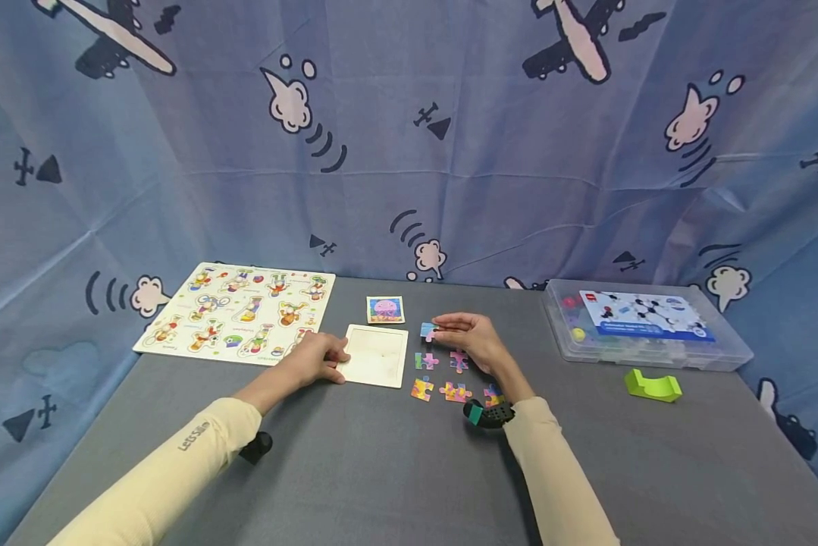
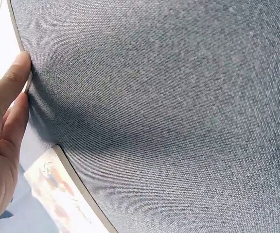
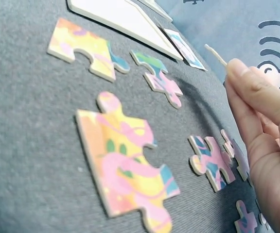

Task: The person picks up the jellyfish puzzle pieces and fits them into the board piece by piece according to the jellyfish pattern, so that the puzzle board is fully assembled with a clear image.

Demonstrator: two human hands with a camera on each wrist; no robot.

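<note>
Right hand (image 1: 473, 338) pinches a puzzle piece (image 1: 427, 331) above the counter (image 1: 381, 470), left hand (image 1: 315, 358) grips the pale tray (image 1: 376, 356) by its edge

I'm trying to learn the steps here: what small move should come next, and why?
Probably carry the blue-and-pink puzzle piece leftward and lower it into the white tray: the right hand pinches that piece above the table, the tray shows no piece in it, and the left hand holds the tray's left edge.
</note>
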